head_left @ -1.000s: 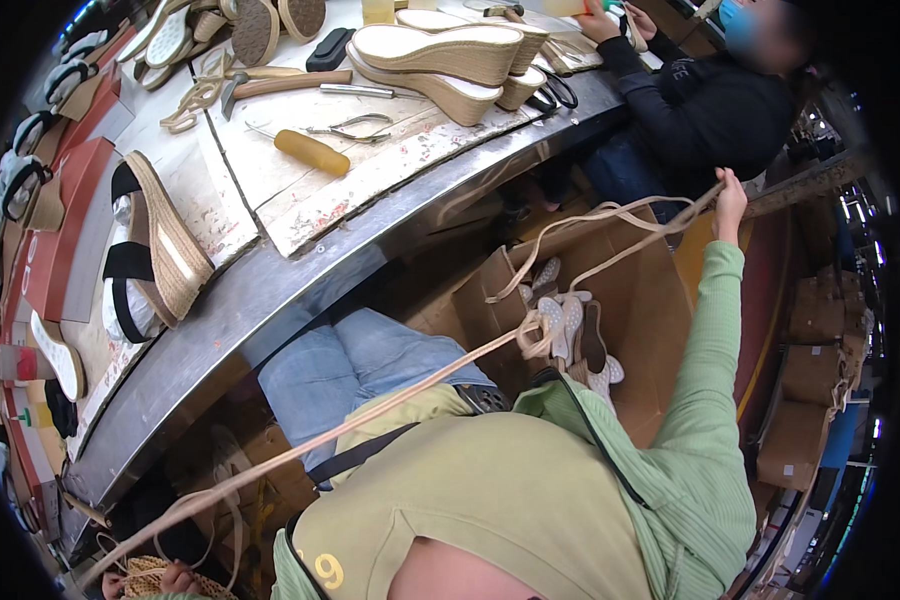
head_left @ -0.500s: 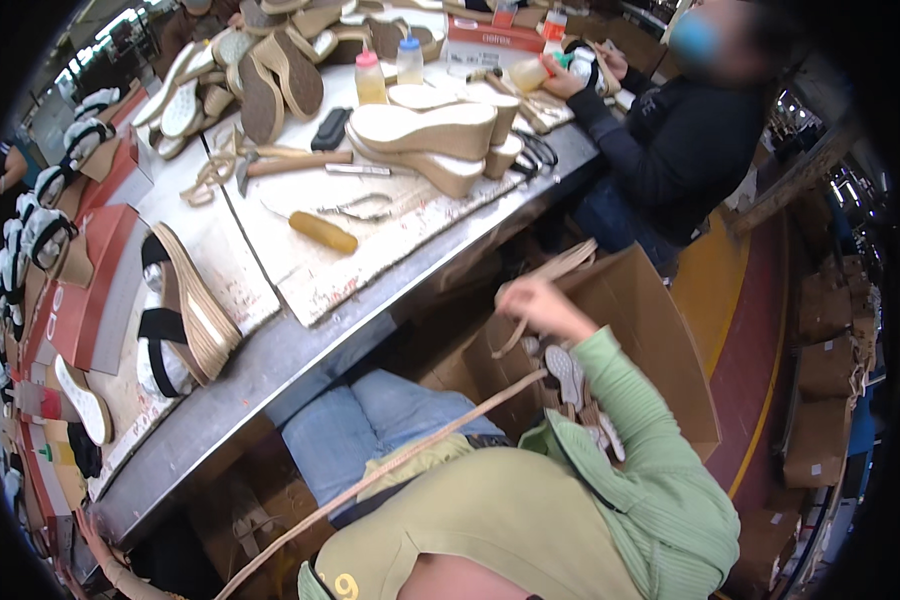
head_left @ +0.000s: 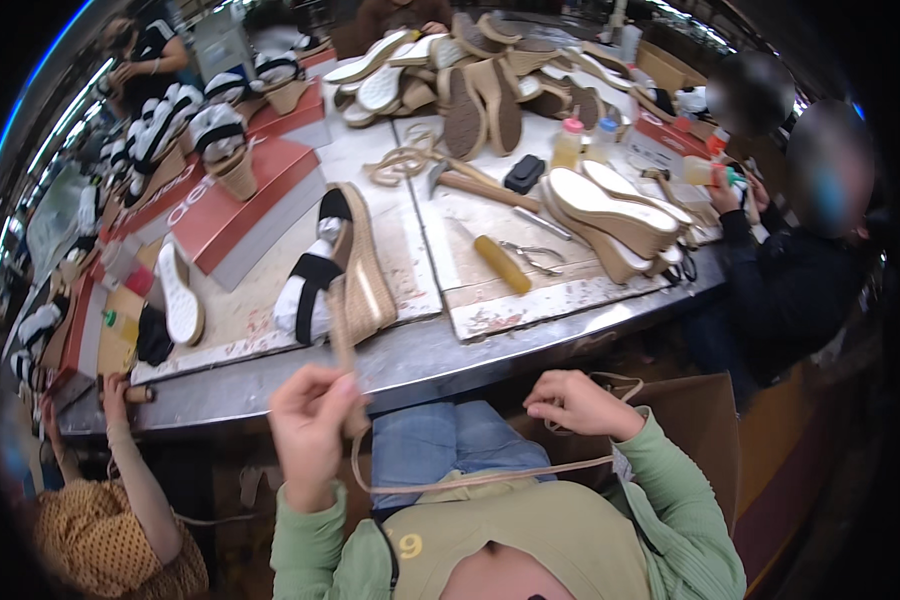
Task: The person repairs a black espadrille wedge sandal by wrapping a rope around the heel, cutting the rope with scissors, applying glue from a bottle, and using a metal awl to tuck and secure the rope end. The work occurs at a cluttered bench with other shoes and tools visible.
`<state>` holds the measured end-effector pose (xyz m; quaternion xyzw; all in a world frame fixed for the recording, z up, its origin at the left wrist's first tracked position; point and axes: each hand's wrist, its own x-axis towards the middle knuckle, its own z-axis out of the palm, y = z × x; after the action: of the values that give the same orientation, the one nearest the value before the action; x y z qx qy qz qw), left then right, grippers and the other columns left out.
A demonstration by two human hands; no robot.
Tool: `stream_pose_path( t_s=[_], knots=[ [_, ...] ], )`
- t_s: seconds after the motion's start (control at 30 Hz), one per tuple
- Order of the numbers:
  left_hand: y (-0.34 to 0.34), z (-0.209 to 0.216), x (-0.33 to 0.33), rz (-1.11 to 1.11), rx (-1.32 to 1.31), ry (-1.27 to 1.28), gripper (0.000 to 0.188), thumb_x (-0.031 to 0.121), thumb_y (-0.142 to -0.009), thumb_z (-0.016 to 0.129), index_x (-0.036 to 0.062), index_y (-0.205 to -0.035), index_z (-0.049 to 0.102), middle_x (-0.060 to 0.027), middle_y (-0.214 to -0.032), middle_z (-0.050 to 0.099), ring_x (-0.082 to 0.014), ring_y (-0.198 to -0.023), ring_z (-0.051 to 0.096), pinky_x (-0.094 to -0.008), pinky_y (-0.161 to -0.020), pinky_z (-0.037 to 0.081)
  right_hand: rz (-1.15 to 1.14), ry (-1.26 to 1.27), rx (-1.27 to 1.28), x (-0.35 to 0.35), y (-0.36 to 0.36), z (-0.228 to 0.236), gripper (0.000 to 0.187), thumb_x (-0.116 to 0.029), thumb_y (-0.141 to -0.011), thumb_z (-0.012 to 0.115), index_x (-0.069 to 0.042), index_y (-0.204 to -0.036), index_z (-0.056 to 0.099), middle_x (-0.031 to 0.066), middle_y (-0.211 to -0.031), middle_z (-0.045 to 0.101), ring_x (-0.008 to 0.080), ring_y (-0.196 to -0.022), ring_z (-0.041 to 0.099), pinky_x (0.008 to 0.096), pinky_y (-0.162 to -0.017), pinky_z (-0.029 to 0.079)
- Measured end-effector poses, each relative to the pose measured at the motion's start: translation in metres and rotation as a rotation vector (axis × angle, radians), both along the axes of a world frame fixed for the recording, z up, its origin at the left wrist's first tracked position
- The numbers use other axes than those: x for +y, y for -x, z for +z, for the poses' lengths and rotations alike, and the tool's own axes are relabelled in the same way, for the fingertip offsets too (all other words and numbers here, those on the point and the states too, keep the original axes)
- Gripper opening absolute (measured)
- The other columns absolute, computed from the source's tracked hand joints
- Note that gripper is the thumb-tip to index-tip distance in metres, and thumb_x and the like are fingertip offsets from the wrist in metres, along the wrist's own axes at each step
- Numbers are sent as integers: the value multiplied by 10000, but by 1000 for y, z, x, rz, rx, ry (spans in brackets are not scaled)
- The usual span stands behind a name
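From where I stand, the beige strip (head_left: 341, 335) is in the person's left hand (head_left: 313, 418), just in front of the counter's (head_left: 530, 345) near edge; the left thumb and forefinger pinch it, a short blurred length standing up above them across the black-strapped wedge sandal (head_left: 365, 285), though I cannot tell whether it touches the shoe; below those fingers the strip drops in a curve, then runs across the lap toward the right forearm.

The right hand (head_left: 582, 403) hangs over the right thigh, its fingers curled inward; a thin loop shows just behind its wrist, but I cannot tell whether the fingers grip anything; the cardboard box (head_left: 685, 430) sits just beyond that arm.

Half a second ago the strip runs straight from the lower edge of the view toward the box, the right hand is above the box with a folded length, and the left hand is out of sight; now the left hand is up before the sandal, the right is drawn back nearer the body, and the strip sags; the sandal and the yellow-handled tool (head_left: 503, 262) keep their places on the counter.
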<state>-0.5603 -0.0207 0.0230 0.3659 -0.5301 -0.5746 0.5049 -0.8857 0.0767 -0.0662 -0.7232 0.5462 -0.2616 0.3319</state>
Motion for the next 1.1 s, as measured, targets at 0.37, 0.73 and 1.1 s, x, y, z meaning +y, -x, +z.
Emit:
stream_pose_path(
  t_s=[0.37,0.73,1.1],
  knots=[
    [42,-24,-3,32,-2,59,92,5,-885,695,-80,-895,662,-66,-754,683,-58,-657,630,-189,-563,491,-84,-92,-1058,-104,-116,76,188,-57,-927,657,39,-1085,621,72,-986,664,118,-921,643,260,-826,520],
    [19,-21,-35,4,-79,27,267,15,-912,651,-98,-1154,643,-152,-1038,701,-146,-882,678,-257,-793,552,-79,-236,-1207,-122,-114,71,162,-57,-927,654,33,-1050,601,76,-924,666,115,-807,645,246,-739,526],
    [15,-16,-74,-414,416,-241,332,149,-994,536,-63,-1246,581,-155,-1112,663,-207,-1022,643,-368,-925,513,35,-284,-1219,-120,-121,77,232,-25,-930,637,39,-1135,548,93,-899,660,121,-774,642,262,-689,541]
  ],
)
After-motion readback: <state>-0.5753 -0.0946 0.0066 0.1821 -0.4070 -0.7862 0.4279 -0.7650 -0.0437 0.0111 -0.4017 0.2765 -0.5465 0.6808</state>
